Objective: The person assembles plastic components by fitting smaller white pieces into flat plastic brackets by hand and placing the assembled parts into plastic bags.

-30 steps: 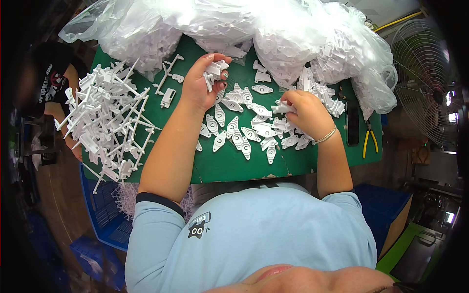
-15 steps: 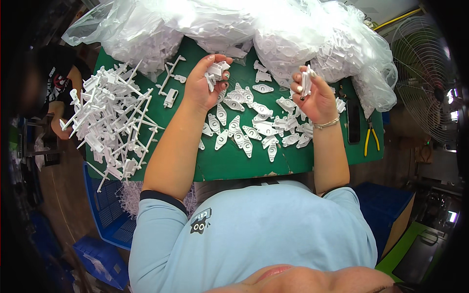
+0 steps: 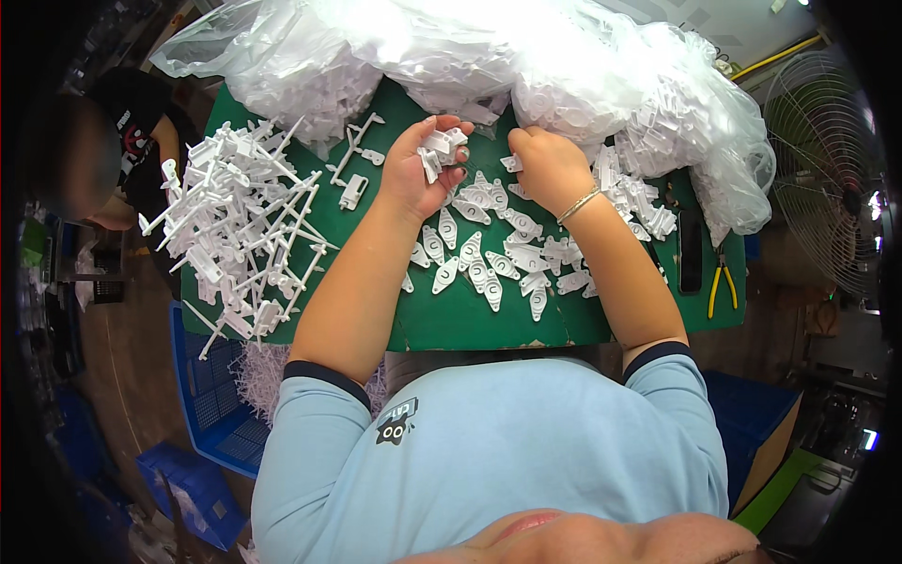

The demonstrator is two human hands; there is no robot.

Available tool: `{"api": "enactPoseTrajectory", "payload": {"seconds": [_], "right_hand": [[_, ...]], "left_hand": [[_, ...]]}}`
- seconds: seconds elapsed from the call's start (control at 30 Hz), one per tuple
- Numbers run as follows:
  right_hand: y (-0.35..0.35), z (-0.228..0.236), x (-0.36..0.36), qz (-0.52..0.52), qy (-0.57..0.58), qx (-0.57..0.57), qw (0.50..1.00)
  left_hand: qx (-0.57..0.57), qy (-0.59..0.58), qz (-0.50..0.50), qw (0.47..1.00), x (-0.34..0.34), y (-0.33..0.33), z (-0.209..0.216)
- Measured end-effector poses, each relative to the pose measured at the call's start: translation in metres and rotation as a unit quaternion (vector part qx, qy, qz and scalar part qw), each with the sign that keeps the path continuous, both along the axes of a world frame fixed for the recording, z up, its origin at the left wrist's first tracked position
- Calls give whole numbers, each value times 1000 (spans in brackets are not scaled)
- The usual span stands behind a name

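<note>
My left hand (image 3: 420,174) is raised palm-up over the green table, its fingers curled around several small white plastic parts (image 3: 440,153). To its right, my right hand (image 3: 552,169) bends down at the table with fingers pressed together. A white plastic part (image 3: 511,164) shows at its fingertips; the fingers hide most of it. Nearer me lie many flat, diamond-shaped white plastic pieces (image 3: 472,251), each with a curved mark. Beside my right wrist is a heap of longer white plastic parts (image 3: 631,197).
White parts on sprues (image 3: 235,226) pile up at the table's left. Clear bags of white parts (image 3: 573,89) line the far edge. A dark phone (image 3: 691,252) and yellow-handled pliers (image 3: 722,282) lie right. A fan (image 3: 822,174) stands beyond; a person (image 3: 141,141) is left.
My right hand has swung left and down toward the table; the white part it held up no longer shows. My left hand keeps its handful. The whole view has shifted slightly.
</note>
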State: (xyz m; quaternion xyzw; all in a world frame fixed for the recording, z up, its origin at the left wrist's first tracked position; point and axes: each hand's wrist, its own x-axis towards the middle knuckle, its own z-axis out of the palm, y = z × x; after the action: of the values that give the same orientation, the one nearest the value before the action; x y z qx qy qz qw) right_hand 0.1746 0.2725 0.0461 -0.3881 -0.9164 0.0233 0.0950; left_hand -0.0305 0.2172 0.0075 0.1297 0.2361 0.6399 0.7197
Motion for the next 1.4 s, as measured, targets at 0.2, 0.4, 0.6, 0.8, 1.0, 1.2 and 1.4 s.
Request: {"api": "enactPoseTrajectory", "payload": {"seconds": [0.2, 0.4, 0.6, 0.8, 1.0, 1.2, 1.4], "right_hand": [[-4, -2, 4, 15, 64, -8, 998], [-10, 4, 8, 23, 160, -33, 986], [-29, 31, -14, 44, 312, -68, 947], [-26, 32, -38, 95, 403, -96, 905], [-24, 63, -10, -16, 435, -186, 881], [-2, 137, -26, -35, 403, -89, 910], [38, 169, -74, -25, 378, -133, 916]], "left_hand": [[-7, -103, -27, 994, -7, 0, -4], [10, -126, -20, 992, -2, 2, -2], [-42, -121, 6, 992, 6, -1, 5], [-17, -119, -16, 993, 5, -1, 3], [-12, -92, -57, 994, 1, 2, 3], [-10, -112, -66, 991, -4, 2, -4], [-6, -92, -56, 994, -2, 1, -3]]}}
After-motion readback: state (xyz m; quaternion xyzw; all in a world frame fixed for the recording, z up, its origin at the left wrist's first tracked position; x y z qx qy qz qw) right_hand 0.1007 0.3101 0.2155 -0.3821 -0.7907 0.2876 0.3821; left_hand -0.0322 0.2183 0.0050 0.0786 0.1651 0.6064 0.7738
